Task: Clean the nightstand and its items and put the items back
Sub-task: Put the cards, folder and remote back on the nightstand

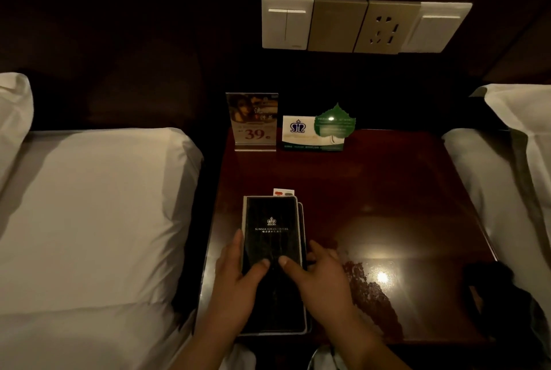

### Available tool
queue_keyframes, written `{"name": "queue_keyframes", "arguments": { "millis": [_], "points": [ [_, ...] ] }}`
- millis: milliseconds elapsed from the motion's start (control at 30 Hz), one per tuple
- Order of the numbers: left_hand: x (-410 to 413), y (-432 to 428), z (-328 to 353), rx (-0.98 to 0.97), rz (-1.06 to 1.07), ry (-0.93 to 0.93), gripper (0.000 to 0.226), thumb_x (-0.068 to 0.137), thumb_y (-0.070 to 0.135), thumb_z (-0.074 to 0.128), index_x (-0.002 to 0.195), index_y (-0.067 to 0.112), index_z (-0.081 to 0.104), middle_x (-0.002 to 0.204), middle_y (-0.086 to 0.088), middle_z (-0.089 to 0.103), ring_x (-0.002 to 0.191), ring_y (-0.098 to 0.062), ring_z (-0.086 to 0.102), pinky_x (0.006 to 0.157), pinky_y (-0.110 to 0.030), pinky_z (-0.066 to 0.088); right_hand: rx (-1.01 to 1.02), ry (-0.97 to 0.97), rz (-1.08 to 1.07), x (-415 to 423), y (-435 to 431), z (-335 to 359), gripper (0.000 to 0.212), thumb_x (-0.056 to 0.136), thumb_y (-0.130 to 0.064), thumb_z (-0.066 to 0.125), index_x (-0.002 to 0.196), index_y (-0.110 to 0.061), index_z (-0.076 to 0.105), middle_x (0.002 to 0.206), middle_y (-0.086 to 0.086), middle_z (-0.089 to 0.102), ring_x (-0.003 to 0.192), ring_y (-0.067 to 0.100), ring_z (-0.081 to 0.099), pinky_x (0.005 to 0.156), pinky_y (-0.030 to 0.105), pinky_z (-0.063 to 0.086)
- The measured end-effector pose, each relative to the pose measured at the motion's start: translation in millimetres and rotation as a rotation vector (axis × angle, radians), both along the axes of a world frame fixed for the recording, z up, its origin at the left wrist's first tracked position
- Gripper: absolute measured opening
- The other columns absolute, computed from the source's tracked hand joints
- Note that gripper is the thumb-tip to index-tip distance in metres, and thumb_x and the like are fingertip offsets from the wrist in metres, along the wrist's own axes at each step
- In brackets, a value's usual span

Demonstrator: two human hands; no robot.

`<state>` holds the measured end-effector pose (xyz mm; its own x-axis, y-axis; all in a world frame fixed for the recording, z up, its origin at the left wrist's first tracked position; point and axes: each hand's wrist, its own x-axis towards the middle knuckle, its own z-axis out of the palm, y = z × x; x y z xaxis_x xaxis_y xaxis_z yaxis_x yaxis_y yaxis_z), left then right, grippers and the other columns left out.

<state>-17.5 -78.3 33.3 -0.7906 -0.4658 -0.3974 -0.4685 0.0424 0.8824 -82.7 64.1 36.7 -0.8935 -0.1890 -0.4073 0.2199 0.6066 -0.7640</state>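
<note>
Dark leatherette, stiff and smooth, is what we have under both hands: the black hotel folder (272, 250), stamped with a crown logo, lies flat by the front left corner of the nightstand (387, 190), its long side running along the left edge. To our left the white bed (89, 205) sits just beside that edge. Our left hand (235, 283) cups the folder's left side, fingers along the edge and thumb pressed on the cover; our right hand (316, 274) mirrors it on the right side, thumb on the cover and fingers curled toward the right edge, so the two thumbs nearly meet. We judge the folder to be light to moderate in weight and rigid enough to lift by its long edges without sagging, though the cover looks slick and a second dark flat piece shows beneath it, so we would grip both layers together or they may slide apart. A small white card with a red mark (283, 191) peeks out at the folder's far end and could slip loose if we tilt it. Toward the back edge stand an acrylic sign holder (253, 122), brittle and easy to tip, and just to its right a white tent card (301, 134) with a green leaf-shaped card (335, 122), both thin paper. The glossy red-brown top shows a dull rough patch near the front, right of our hand. Another white bed (489, 190) borders the right edge.
</note>
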Motion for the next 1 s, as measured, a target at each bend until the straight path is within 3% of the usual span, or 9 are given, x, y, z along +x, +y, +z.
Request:
{"name": "queue_keyframes", "arguments": {
  "millis": [100,233,367,467,567,700,800,900,1000],
  "points": [
    [4,1,-2,0.042,0.019,0.038,0.094,0.061,0.056,0.06,0.149,0.032,0.039,0.139,0.012,0.042,0.13,-0.006,0.045,0.101,-0.025,0.045,-0.054,-0.05,-0.006,0,-9,-9,0.033,0.079,-0.047,0.066,0.109,-0.032,0.065,0.108,0.0,0.06,0.087,0.006,0.062,0.077,0.03,0.056],
    [8,-3,-5,-0.046,-0.089,0.054,0.075,0.08,0.032,0.065,0.149,0.031,0.035,0.139,0.013,0.036,0.128,0.006,0.041,0.092,-0.007,0.042,0.011,-0.05,0.055,-7,-8,-16,0.027,0.084,-0.036,0.065,0.11,-0.03,0.063,0.107,-0.002,0.061,0.088,0.01,0.063,0.077,0.032,0.056],
    [5,-16,-11,-0.207,-0.132,0.031,0.083,0.076,0.053,0.063,0.151,0.03,0.035,0.139,0.009,0.042,0.13,-0.003,0.044,0.109,-0.032,0.043,0.002,-0.112,0.087,-13,-2,-16,0.031,0.079,-0.043,0.069,0.107,-0.03,0.064,0.107,-0.003,0.059,0.091,0.012,0.064,0.08,0.036,0.058],
    [5,-16,-19,-0.292,-0.189,0.015,0.089,0.075,0.062,0.057,0.155,0.035,0.027,0.144,0.009,0.043,0.136,-0.012,0.038,0.112,-0.037,0.038,-0.056,-0.077,0.038,-33,-4,-11,0.057,0.068,-0.064,0.064,0.115,-0.031,0.062,0.116,-0.003,0.061,0.099,0.014,0.064,0.087,0.04,0.056],
    [4,-13,-22,-0.286,-0.168,0.023,0.088,0.075,0.061,0.059,0.154,0.041,0.024,0.144,0.012,0.045,0.137,-0.013,0.037,0.111,-0.041,0.039,-0.044,0.002,-0.029,-72,-17,0,0.052,0.087,-0.051,0.059,0.127,-0.018,0.057,0.119,0.003,0.06,0.105,0.018,0.06,0.088,0.032,0.048],
    [2,-14,-21,-0.279,-0.155,0.016,0.088,0.075,0.059,0.06,0.153,0.045,0.024,0.142,0.013,0.047,0.136,-0.014,0.039,0.109,-0.045,0.042,-0.016,-0.03,0.03,-99,-37,14,0.037,0.094,-0.043,0.054,0.108,-0.009,0.063,0.095,0.005,0.064,0.086,0.02,0.061,0.071,0.035,0.049],
    [2,-16,-22,-0.277,-0.165,0.016,0.087,0.076,0.058,0.062,0.153,0.047,0.023,0.141,0.016,0.047,0.135,-0.012,0.04,0.108,-0.045,0.044,-0.082,-0.071,0.051,-97,-43,13,0.026,0.095,-0.037,0.055,0.105,-0.014,0.062,0.089,-0.001,0.061,0.077,0.016,0.059,0.057,0.025,0.043],
    [2,-17,-24,-0.262,-0.179,0.023,0.086,0.078,0.056,0.065,0.152,0.049,0.023,0.141,0.015,0.049,0.135,-0.015,0.043,0.106,-0.045,0.046,-0.136,-0.053,0.07,-91,-44,13,0.025,0.095,-0.031,0.058,0.117,-0.022,0.06,0.099,-0.007,0.055,0.08,0.006,0.054,0.063,0.013,0.043],
    [2,-17,-24,-0.258,-0.183,0.028,0.086,0.078,0.057,0.064,0.152,0.051,0.021,0.141,0.014,0.048,0.135,-0.014,0.043,0.107,-0.046,0.045,-0.164,-0.075,0.063,-89,-40,13,0.033,0.092,-0.03,0.062,0.125,-0.022,0.059,0.112,-0.005,0.058,0.096,0.009,0.058,0.079,0.019,0.048]
  ]
}}
